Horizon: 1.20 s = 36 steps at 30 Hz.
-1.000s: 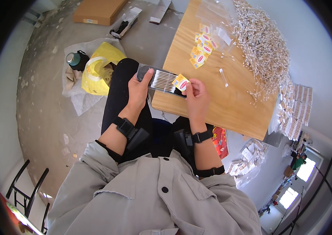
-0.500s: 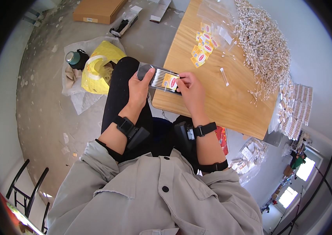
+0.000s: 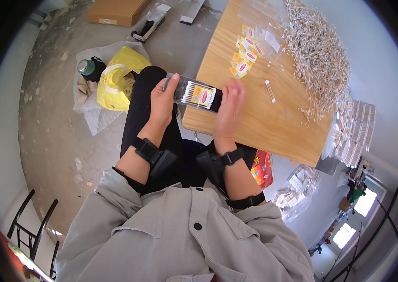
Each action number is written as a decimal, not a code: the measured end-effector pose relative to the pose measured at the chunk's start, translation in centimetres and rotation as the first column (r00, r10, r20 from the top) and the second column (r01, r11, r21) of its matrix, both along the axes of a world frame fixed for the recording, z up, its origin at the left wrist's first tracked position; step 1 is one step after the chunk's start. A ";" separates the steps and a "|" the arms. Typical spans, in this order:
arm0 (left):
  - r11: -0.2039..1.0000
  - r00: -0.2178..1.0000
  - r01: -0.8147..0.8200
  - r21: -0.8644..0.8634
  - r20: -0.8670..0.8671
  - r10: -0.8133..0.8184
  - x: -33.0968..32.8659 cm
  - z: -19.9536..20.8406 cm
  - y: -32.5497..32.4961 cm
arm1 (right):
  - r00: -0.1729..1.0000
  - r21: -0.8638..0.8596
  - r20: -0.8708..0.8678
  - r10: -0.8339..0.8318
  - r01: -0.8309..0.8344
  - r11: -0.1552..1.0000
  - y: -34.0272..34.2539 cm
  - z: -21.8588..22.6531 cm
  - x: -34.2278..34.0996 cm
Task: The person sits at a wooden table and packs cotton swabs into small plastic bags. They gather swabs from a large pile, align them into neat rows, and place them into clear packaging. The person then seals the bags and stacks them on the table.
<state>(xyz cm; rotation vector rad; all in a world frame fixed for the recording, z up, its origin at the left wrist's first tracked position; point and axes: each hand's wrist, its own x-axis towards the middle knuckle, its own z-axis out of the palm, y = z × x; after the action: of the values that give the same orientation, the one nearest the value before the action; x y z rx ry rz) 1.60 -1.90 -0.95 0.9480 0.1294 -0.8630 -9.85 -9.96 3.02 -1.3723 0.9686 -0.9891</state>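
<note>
My left hand (image 3: 162,101) is closed on the left end of a clear plastic packet of cotton swabs (image 3: 191,92), its thumb lying on top. White-tipped swabs stand in a row inside, with a yellow card (image 3: 202,96) bearing a red oval over them. My right hand (image 3: 230,108) is at the packet's right end, blurred by motion; whether its fingers grip the edge cannot be made out. Beyond it, on the wooden table (image 3: 260,122), lie a couple of loose cotton swabs (image 3: 270,91) and several yellow cards (image 3: 245,55).
A large heap of loose cotton swabs (image 3: 318,49) covers the table's right side, with stacked filled packets (image 3: 362,127) past it. Clear bags (image 3: 262,14) lie at the far edge. On the floor at left are a yellow bag (image 3: 114,89), a bottle (image 3: 86,68) and a cardboard box (image 3: 116,10).
My right hand has come off the card's face and moved to the packet's right end, its forearm swinging left. My left thumb has shifted slightly up and left on the packet.
</note>
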 end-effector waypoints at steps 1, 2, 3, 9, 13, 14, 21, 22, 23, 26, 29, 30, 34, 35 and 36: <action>1.000 0.999 -0.006 0.026 0.049 0.005 -0.3 -0.1 -0.3 | 0.999 0.032 0.051 -0.002 0.001 0.999 0.3 -0.4 0.4; 0.999 0.998 -0.012 0.049 0.066 0.009 -0.4 -0.2 -0.4 | 0.999 0.014 0.043 0.011 -0.012 1.000 0.5 -0.8 0.6; 0.997 0.996 -0.018 0.073 0.084 0.012 -0.6 -0.2 -0.5 | 0.999 -0.004 0.034 0.025 -0.025 1.000 0.7 -1.0 0.8; 0.995 0.988 -0.035 0.090 0.155 0.020 -0.9 -0.4 -0.3 | 0.996 -0.003 0.062 0.059 -0.059 0.998 2.0 -1.0 2.2; 0.989 0.976 -0.041 0.145 0.217 0.009 -1.0 -0.3 -0.5 | 0.998 -0.018 0.014 0.066 -0.066 0.998 2.1 -0.5 2.3; 0.986 0.974 -0.044 0.163 0.226 0.006 -1.0 -0.3 -0.5 | 0.998 -0.005 0.026 0.061 -0.061 0.998 2.1 -0.6 2.3; 0.955 0.926 -0.106 0.276 0.377 -0.006 0.2 -0.8 0.7 | 0.959 -0.218 -0.273 -0.075 0.014 0.976 -2.0 0.2 -1.1; 0.921 0.878 -0.176 0.348 0.479 -0.013 0.6 -0.5 0.9 | 0.904 -0.282 -0.395 -0.167 0.054 0.958 -3.8 0.8 -2.8; 0.875 0.816 -0.261 0.408 0.578 -0.026 1.0 0.3 1.2 | 0.828 -0.341 -0.500 -0.254 0.081 0.936 -5.6 1.4 -4.5; 0.812 0.408 -0.406 0.418 0.879 -0.249 0.9 5.4 0.5 | 0.651 -0.625 -0.562 -0.510 0.070 0.778 -11.4 -1.7 -11.0; 0.870 0.034 -0.304 0.388 0.917 -0.398 -1.0 8.5 -1.3 | 0.658 -0.558 -0.646 -0.387 -0.061 0.828 -13.1 -0.9 -12.8; 0.878 -0.011 -0.212 0.429 0.897 -0.441 -2.4 9.0 -2.1 | 0.679 -0.521 -0.657 -0.327 -0.096 0.848 -12.7 -0.5 -12.7; 0.816 -0.272 0.091 0.570 0.803 -0.530 -9.3 7.6 -6.0 | 0.770 -0.427 -0.637 -0.005 -0.348 0.834 -11.9 -0.2 -12.8; 0.759 -0.369 0.086 0.645 0.728 -0.577 -10.5 7.2 -6.7 | 0.803 -0.349 -0.594 0.052 -0.316 0.882 -12.3 0.4 -12.3; 0.747 -0.368 0.036 0.664 0.704 -0.608 -11.2 6.1 -7.4 | 0.832 -0.265 -0.544 0.106 -0.290 0.920 -13.0 1.2 -11.8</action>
<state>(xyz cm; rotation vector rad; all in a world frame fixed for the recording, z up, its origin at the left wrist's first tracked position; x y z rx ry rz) -9.63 -9.33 5.16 1.9190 -1.7349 -0.2820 -21.67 -23.00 4.21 -2.0622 1.0448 -0.6424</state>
